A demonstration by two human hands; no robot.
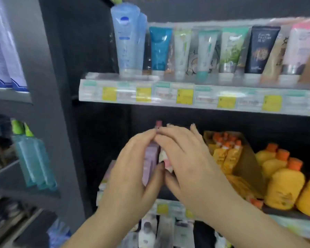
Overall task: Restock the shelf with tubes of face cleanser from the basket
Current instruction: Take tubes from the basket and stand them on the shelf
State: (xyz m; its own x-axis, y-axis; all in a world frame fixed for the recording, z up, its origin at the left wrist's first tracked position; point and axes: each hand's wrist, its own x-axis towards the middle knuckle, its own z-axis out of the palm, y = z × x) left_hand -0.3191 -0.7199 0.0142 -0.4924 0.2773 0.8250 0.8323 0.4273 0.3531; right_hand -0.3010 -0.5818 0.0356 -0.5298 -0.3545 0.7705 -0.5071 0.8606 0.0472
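Note:
A lilac tube of face cleanser (150,161) stands upright at the left end of the middle shelf (170,206), its pink crimped top showing above my fingers. My left hand (132,174) grips its left side, thumb curled round the front. My right hand (184,158) lies against the right side of the tube and a pink-and-white tube (166,159) beside it, fingers fairly straight. The basket is out of sight.
Orange-capped yellow tubes in a cardboard tray (225,154) and yellow bottles (283,179) fill the shelf to the right. The upper shelf (186,94) carries a row of cleanser tubes. More tubes stand on the shelf below (161,231). A grey upright (61,104) borders the left.

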